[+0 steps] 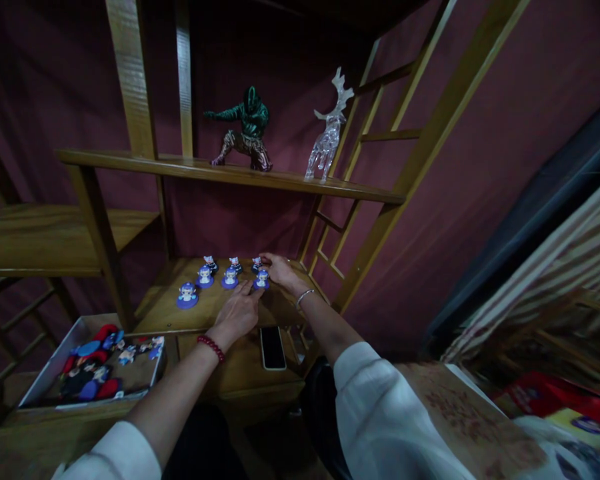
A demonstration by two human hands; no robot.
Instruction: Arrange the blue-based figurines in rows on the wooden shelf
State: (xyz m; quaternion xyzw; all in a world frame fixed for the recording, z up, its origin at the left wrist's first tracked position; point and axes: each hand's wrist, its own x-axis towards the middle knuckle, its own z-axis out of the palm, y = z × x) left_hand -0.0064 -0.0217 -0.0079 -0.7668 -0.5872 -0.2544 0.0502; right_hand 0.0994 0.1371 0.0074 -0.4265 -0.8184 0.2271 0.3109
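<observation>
L hand [239,312] & R hand [279,270] at R end of figs. [231,277] on lower shelf [160,313].
L fingers slightly spread, by front-R purple-based fig. [262,280]; R fingers bent at back-R dark-&-white fig. [257,265]; can't tell if either pinches. Extra purple-based one [187,294] nearer shelf edge, far L. Phone [273,348] lies below; open box [50,363] w/ small items at L.

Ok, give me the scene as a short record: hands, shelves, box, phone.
Left hand: fingers near front-right purple-based figurine; contact unclear
Right hand: fingers at back-right figurine; grip unclear
Lower shelf: seven figurines; three behind, three before them, one nearer at left
Upper shelf: crouching figure, clear deer
Box: assorted small figures
Phone: flat, screen dark
</observation>
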